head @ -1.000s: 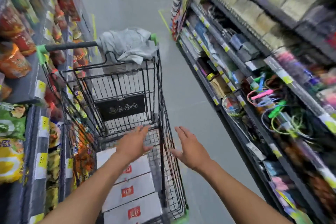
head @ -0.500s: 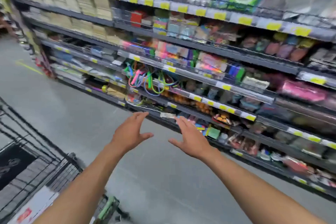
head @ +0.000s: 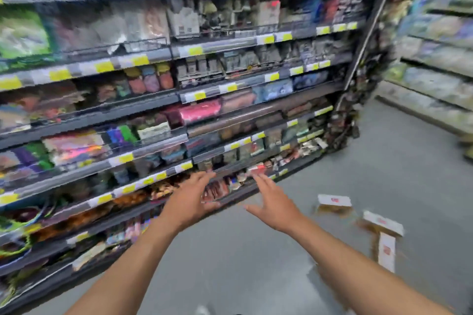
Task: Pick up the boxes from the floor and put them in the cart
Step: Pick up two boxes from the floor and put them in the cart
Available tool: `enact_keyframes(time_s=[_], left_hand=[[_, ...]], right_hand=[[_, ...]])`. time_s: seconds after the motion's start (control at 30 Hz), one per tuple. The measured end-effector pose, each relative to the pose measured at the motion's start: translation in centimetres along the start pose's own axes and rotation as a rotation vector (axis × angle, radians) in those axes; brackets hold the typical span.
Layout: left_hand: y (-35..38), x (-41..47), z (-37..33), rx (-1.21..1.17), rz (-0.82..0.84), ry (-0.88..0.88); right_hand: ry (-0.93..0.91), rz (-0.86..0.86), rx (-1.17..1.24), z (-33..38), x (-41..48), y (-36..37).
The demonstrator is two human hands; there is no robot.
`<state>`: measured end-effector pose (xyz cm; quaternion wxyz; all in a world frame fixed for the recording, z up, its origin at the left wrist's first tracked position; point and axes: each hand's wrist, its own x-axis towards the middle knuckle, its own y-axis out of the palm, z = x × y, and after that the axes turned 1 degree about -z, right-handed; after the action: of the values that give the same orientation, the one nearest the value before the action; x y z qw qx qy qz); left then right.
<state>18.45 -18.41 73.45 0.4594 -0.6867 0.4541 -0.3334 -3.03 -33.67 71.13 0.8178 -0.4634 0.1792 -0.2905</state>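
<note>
We face a tall shelf unit (head: 179, 100) that fills the left and centre of the view, its tiers packed with blurred goods behind yellow price tags. A second shelf unit (head: 435, 64) stands at far right. Both hands are raised before the lower tiers and hold nothing: the left hand (head: 189, 202) has its fingers spread and slightly bent, the right hand (head: 275, 203) its fingers straight. Only bare grey floor (head: 243, 263) separates the right hand from three white boxes (each red-marked, detail blurred). The far box (head: 334, 200) lies with its long axis left-right. The middle box (head: 382, 222) lies slantwise. The near box (head: 386, 250), just beside it, points away from us.
</note>
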Motion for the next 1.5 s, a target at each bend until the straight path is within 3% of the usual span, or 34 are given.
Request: enact_keyframes(time_s=[0.4, 0.77, 1.23, 1.5], left_hand=[[10.6, 16.3, -12.6, -0.074, 0.357, 0.467], [14.0, 28.1, -19.7, 0.029, 0.506, 0.725], [25.9, 28.9, -29.5, 0.197, 0.882, 0.857], [33.5, 28.4, -30.7, 0.358, 1.005, 0.763]], right_hand=[[0.580, -0.256, 0.004, -15.2, -5.7, -6.7], [0.857, -0.410, 0.039, -20.9, -5.3, -10.1], [1.183, -0.275, 0.101, -29.9, -10.9, -7.3], [1.186, -0.064, 0.148, -39.9, -13.4, -3.9]])
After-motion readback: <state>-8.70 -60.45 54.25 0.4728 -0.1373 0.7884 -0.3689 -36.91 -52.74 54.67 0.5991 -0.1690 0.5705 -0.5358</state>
